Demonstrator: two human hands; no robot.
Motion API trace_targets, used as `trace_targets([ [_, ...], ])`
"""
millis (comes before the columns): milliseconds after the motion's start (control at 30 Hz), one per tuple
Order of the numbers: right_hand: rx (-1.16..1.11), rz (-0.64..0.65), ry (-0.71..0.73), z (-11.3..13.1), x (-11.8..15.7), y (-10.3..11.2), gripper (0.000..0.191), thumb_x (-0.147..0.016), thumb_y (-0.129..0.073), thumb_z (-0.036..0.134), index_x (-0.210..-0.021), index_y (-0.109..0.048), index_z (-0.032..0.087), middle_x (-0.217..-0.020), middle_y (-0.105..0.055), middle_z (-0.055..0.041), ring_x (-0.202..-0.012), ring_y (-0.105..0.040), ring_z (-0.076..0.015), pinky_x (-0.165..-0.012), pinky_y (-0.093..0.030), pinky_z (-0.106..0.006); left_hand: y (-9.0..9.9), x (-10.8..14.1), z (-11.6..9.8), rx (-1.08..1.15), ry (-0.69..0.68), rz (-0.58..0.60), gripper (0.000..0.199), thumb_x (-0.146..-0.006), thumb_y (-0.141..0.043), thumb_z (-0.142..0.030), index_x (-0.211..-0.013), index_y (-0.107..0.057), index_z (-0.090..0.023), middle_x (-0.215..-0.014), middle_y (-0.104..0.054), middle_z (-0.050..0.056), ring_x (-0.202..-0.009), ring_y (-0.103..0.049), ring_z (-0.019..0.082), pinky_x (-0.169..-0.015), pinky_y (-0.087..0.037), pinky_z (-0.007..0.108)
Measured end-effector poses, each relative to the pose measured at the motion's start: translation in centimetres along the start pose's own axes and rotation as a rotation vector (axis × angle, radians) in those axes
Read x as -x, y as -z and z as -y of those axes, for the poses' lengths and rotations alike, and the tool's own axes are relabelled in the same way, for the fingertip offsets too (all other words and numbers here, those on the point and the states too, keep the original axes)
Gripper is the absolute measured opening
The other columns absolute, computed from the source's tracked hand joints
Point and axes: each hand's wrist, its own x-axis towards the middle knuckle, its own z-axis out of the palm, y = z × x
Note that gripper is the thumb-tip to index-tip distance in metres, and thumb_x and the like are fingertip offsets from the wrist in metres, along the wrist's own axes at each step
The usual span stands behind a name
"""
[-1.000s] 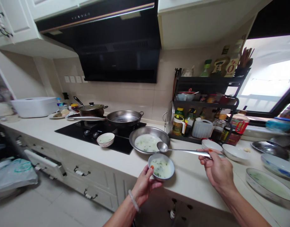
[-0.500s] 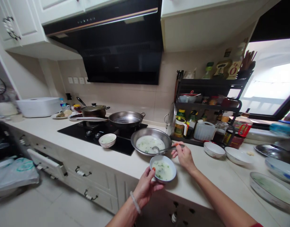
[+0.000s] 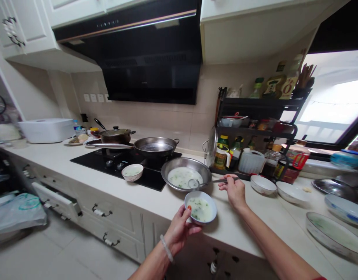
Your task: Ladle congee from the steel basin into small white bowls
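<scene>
The pale blue-rimmed bowl (image 3: 211, 202), round and holding whitish soup with green bits, is just in front of the steel basin (image 3: 206, 170), over the front edge of the worktop (image 3: 109, 186). The left hand (image 3: 179, 230) is closed on it, thumb over the rim and fingers spread below; whether it touches the worktop is unclear. Its mouth faces up, and, being round, it has no long axis. The right hand (image 3: 234, 192), right of the basin, has its fingers pinched closed on the handle of the metal ladle (image 3: 216, 181). The ladle's long axis runs sideways, its scoop pointing left, over the basin's near side, where similar soup shows. Left of the basin, a patterned bowl (image 3: 132, 178) of soup sits on the black cooktop (image 3: 94, 158). Behind the basin to the left are a frying pan (image 3: 155, 147) and, farther left, a lidded pot (image 3: 116, 137). A black rack (image 3: 254, 132) of bottles stands behind it to the right.
</scene>
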Motion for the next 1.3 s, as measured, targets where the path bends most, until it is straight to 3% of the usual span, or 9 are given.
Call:
trace_targets([
  [233, 0.03, -0.019, 0.031, 0.3, 0.3, 0.2, 0.02, -0.071, -0.062, 0.034, -0.073, -0.055, 0.016, -0.063, -0.063, 0.0007, -0.042, -0.06, -0.0118, -0.034, -0.049, -0.022, 0.1, 0.1, 0.1, -0.008, -0.004, 0.008, 0.047, -0.08, -0.066, -0.035, -0.119, -0.045, -0.019, -0.106, -0.064, 0.01, -0.068, -0.069, 0.017, -0.055, -0.055, 0.024],
  [433, -0.105, -0.104, -0.058, -0.2, 0.1, 0.3, 0.018, -0.064, -0.064, 0.029, -0.071, -0.054, 0.016, -0.056, -0.063, 0.0017, -0.04, -0.059, -0.0121, -0.033, -0.047, -0.02, 0.2, 0.0, 0.1, -0.006, -0.003, 0.009, 0.049, -0.08, -0.066, -0.035, -0.12, -0.044, -0.019, -0.11, -0.063, 0.011, -0.071, -0.07, 0.019, -0.054, -0.055, 0.024],
  [667, -0.15, -0.095, -0.106, -0.1, 0.5, 0.4, 0.017, -0.063, -0.064, 0.027, -0.07, -0.054, 0.016, -0.057, -0.064, 0.0002, -0.041, -0.059, -0.0113, -0.035, -0.047, -0.02, 0.3, 0.0, 0.2, -0.009, -0.008, 0.016, 0.049, -0.078, -0.067, -0.036, -0.119, -0.045, -0.019, -0.107, -0.064, 0.011, -0.069, -0.069, 0.017, -0.055, -0.055, 0.024],
  [1000, 0.049, 0.002, 0.036, 0.5, 1.1, 0.5, 0.027, -0.073, -0.063, 0.041, -0.076, -0.054, 0.015, -0.069, -0.063, -0.0011, -0.045, -0.062, -0.013, -0.035, -0.051, -0.024, 0.1, 0.0, 0.0, -0.008, -0.003, 0.005, 0.049, -0.08, -0.066, -0.035, -0.121, -0.045, -0.019, -0.109, -0.063, 0.011, -0.069, -0.069, 0.017, -0.055, -0.055, 0.024],
  [1300, 0.053, -0.003, 0.04, 0.6, 1.0, 0.5, 0.03, -0.072, -0.065, 0.044, -0.075, -0.053, 0.016, -0.065, -0.063, 0.0001, -0.044, -0.062, -0.0131, -0.035, -0.051, -0.023, 0.1, 0.1, 0.2, -0.01, -0.01, 0.009, 0.05, -0.08, -0.065, -0.035, -0.122, -0.045, -0.019, -0.112, -0.063, 0.012, -0.068, -0.068, 0.015, -0.056, -0.056, 0.023],
])
